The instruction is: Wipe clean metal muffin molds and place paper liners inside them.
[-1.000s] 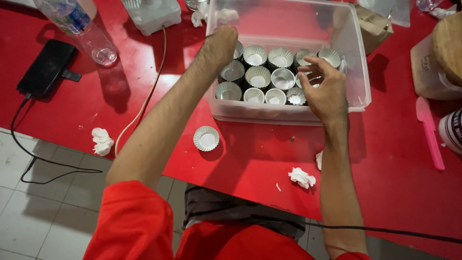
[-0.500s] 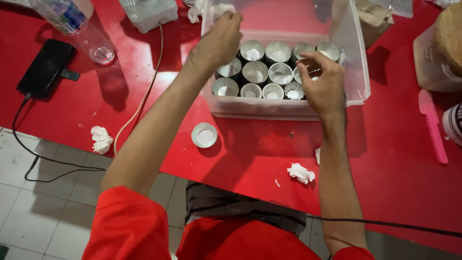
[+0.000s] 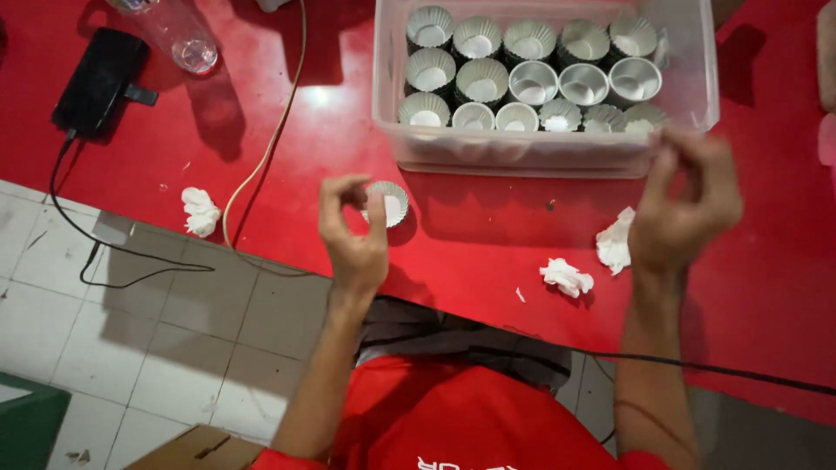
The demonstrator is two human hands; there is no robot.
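Black phone (image 3: 97, 80) with cable, plastic bottle (image 3: 177, 33), crumpled tissues (image 3: 201, 211), red table (image 3: 287, 139)

Single head-worn view, looking steeply down, close over red table (image 3: 261, 157), floor tiles (image 3: 131, 348) beneath

The cup (image 3: 388, 204) lies on the table (image 3: 488, 235) just beside the left hand (image 3: 353, 233); the box (image 3: 540, 148) sits behind it.

1 fluted white paper cup (image 3: 387, 204) sits upright beside the left hand (image 3: 353, 235).
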